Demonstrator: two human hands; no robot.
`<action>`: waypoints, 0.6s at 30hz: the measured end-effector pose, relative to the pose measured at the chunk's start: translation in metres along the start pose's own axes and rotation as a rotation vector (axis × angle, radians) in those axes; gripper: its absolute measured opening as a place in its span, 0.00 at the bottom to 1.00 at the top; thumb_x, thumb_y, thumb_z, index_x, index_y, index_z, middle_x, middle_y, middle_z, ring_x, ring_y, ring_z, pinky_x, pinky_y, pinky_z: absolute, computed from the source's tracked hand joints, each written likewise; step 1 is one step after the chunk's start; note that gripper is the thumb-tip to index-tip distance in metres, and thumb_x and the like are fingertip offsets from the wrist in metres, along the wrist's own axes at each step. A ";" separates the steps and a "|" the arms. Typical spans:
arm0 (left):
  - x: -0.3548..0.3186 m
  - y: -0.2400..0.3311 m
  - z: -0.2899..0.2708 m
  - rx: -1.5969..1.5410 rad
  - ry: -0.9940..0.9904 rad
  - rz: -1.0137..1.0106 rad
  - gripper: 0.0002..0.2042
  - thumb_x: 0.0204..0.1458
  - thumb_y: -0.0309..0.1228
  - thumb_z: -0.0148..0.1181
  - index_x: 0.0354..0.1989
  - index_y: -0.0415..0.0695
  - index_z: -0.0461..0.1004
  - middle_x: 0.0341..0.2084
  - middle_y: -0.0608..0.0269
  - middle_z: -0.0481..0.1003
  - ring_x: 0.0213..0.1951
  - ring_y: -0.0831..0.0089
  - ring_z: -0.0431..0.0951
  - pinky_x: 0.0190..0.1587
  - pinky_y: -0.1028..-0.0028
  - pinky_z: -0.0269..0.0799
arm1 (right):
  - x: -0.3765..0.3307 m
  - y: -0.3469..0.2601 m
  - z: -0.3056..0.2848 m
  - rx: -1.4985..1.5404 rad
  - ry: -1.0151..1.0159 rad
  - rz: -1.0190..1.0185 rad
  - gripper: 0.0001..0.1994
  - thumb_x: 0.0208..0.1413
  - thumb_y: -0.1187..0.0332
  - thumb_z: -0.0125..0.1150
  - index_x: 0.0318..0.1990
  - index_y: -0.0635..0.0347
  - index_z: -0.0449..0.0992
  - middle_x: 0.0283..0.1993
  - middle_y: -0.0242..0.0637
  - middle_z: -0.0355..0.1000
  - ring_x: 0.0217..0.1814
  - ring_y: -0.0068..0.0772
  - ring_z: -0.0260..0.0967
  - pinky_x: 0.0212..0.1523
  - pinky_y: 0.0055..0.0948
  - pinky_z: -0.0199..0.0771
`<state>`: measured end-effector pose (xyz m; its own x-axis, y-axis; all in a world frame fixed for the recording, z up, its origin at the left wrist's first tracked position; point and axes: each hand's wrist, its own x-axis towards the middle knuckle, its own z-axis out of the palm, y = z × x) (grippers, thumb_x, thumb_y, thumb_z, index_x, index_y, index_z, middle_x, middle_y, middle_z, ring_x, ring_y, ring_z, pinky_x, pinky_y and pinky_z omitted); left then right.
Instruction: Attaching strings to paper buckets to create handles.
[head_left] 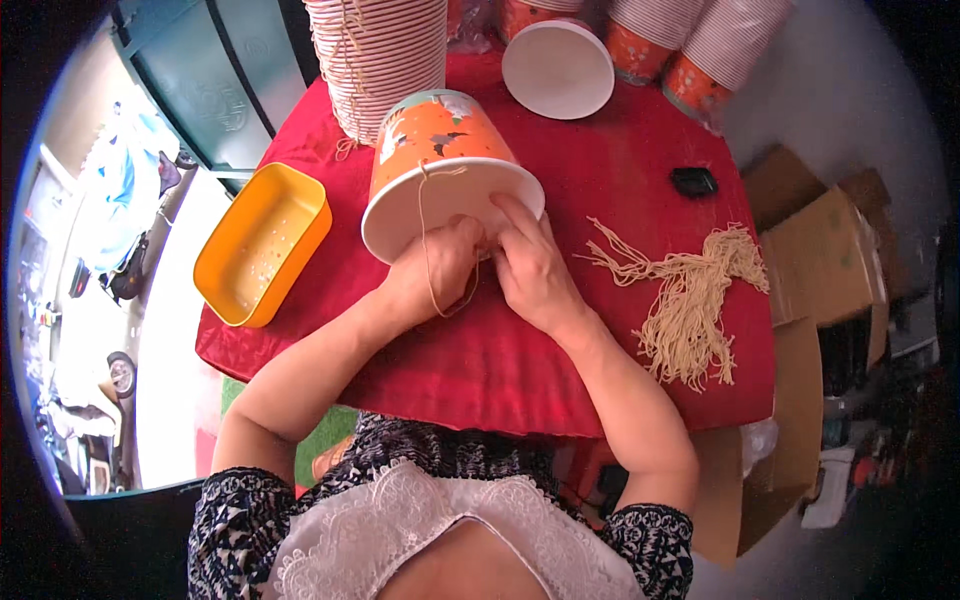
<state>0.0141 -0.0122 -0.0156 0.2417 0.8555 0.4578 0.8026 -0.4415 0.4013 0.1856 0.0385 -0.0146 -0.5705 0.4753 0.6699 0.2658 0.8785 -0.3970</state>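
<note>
Red tablecloth (410,385) filled the middle of the head view, beneath an orange paper bucket (440,140) tilted with its white mouth facing the fingers. At its near rim, the left hand (437,266) curled its fingers while the right hand (533,265) extended its index inside; whether either pinched the beige cord (423,232) was unclear.

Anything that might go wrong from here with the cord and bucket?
The cord loops loosely across the left hand, so it might snag.
The bucket is tilted and could shift if the cord is tugged.
The tall bucket stack stands close behind; a bump might topple it.
</note>
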 end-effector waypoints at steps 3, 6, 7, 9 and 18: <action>0.001 -0.003 -0.003 -0.195 -0.070 -0.165 0.06 0.54 0.26 0.54 0.36 0.36 0.67 0.33 0.40 0.72 0.38 0.42 0.75 0.39 0.55 0.71 | 0.001 -0.003 -0.001 0.020 -0.027 -0.011 0.07 0.46 0.84 0.54 0.34 0.72 0.68 0.62 0.56 0.60 0.61 0.68 0.56 0.60 0.50 0.63; 0.003 -0.002 -0.001 -0.144 0.057 -0.119 0.04 0.48 0.21 0.53 0.30 0.32 0.69 0.26 0.40 0.73 0.31 0.43 0.76 0.34 0.54 0.72 | 0.002 -0.002 -0.002 -0.007 -0.037 -0.022 0.05 0.46 0.83 0.55 0.32 0.72 0.68 0.63 0.56 0.59 0.62 0.68 0.56 0.60 0.51 0.63; 0.004 -0.003 0.000 -0.141 0.028 -0.174 0.04 0.50 0.22 0.54 0.32 0.33 0.69 0.30 0.39 0.73 0.35 0.42 0.75 0.37 0.55 0.71 | 0.001 -0.001 -0.003 -0.023 -0.063 -0.013 0.05 0.46 0.83 0.55 0.32 0.72 0.68 0.64 0.56 0.58 0.62 0.69 0.55 0.60 0.51 0.62; 0.001 -0.006 0.000 -0.133 -0.006 -0.243 0.05 0.51 0.23 0.54 0.34 0.35 0.69 0.33 0.39 0.73 0.39 0.41 0.75 0.39 0.55 0.70 | 0.000 -0.002 -0.003 -0.025 -0.095 -0.004 0.05 0.46 0.82 0.56 0.31 0.72 0.68 0.65 0.57 0.57 0.63 0.69 0.55 0.61 0.51 0.62; 0.011 -0.009 -0.011 -0.052 -0.029 -0.267 0.06 0.51 0.24 0.54 0.33 0.34 0.71 0.31 0.37 0.74 0.35 0.41 0.76 0.35 0.53 0.71 | -0.001 -0.001 -0.005 -0.091 -0.171 -0.071 0.03 0.45 0.82 0.56 0.29 0.73 0.70 0.66 0.58 0.55 0.64 0.70 0.54 0.59 0.51 0.65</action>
<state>0.0039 -0.0023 -0.0058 0.0413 0.9505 0.3079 0.8113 -0.2118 0.5449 0.1897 0.0379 -0.0114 -0.7120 0.4035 0.5747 0.2846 0.9140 -0.2891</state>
